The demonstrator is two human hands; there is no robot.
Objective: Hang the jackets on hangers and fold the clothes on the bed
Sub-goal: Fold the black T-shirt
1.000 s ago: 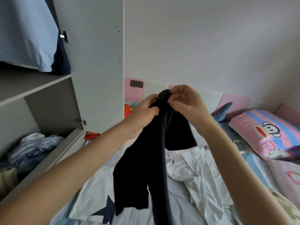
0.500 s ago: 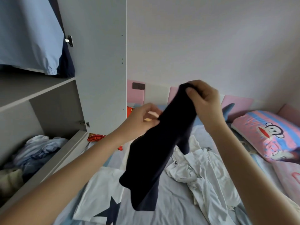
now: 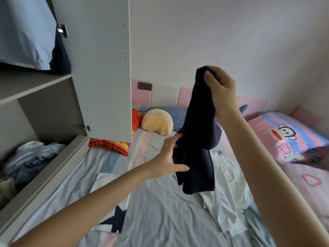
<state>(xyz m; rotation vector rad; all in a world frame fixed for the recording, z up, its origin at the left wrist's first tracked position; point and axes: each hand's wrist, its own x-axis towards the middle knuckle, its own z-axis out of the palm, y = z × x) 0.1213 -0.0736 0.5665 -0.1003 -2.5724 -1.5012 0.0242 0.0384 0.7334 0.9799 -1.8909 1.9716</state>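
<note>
A dark navy garment [image 3: 196, 139] hangs in the air above the bed [image 3: 160, 214]. My right hand [image 3: 219, 91] grips its top end, raised at head height. My left hand [image 3: 170, 157] is lower, with straight fingers laid against the garment's left side and the thumb pointing right under it. A crumpled white garment [image 3: 226, 196] lies on the bed below and to the right. A white piece with a dark star [image 3: 106, 184] lies flat on the bed under my left forearm.
An open wardrobe door [image 3: 103, 68] stands at the left, with a light blue jacket [image 3: 25, 31] hanging inside and a heap of clothes [image 3: 30, 157] on the lower shelf. Pillows line the headboard: a cream one [image 3: 157, 122], a red one [image 3: 110, 143], a pink monkey pillow [image 3: 288, 136].
My hands have separated: the right one lifted the garment's top higher and to the right, the left one let go of its pinch and dropped down to the garment's side.
</note>
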